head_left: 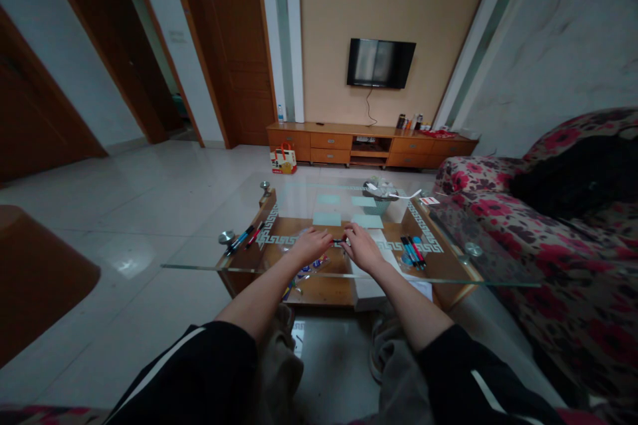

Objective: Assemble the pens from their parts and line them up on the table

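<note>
Dim indoor light, pale glare on floor tiles, wide-angle bending at edges, soft detail

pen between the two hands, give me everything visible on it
The pen is a small, slim, dark stick with a hint of red, too small to make out a cap or tip. It lies roughly level, left to right, just above the glass tabletop. The left hand grips one end and the right hand the other, so only the short middle part shows between the fingers.
</note>
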The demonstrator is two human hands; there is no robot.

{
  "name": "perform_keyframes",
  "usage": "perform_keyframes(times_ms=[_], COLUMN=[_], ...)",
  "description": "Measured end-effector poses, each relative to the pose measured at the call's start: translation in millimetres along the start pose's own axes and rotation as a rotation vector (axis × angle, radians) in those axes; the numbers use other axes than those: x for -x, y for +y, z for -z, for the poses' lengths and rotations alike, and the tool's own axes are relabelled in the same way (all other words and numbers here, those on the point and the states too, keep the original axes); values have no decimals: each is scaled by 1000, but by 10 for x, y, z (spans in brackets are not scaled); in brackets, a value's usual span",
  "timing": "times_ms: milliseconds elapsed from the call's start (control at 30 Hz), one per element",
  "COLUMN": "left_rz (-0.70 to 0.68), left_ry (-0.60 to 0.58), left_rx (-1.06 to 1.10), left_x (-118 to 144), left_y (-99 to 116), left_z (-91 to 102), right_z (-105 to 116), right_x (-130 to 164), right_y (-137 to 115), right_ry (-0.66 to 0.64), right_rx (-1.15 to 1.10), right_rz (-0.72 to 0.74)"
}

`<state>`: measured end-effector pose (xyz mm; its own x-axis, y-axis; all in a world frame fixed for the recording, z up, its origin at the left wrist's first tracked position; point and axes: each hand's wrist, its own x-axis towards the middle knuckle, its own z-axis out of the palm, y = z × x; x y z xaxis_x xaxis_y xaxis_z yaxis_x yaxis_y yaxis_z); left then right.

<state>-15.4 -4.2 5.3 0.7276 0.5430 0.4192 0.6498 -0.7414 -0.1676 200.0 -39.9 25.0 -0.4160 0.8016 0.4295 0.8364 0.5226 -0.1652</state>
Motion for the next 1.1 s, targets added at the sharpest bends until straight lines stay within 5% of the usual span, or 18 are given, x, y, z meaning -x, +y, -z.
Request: perform_keyframes(times_ms=[1100], left_rz=[-10], left_ry=[-41], left_rx=[6], left_x=[11], left_y=[-3], left_z=[20], right_z=[-20], right_x=[10], right_y=[5], right_ry=[9], right_rx=[-29], right_rz=[-1])
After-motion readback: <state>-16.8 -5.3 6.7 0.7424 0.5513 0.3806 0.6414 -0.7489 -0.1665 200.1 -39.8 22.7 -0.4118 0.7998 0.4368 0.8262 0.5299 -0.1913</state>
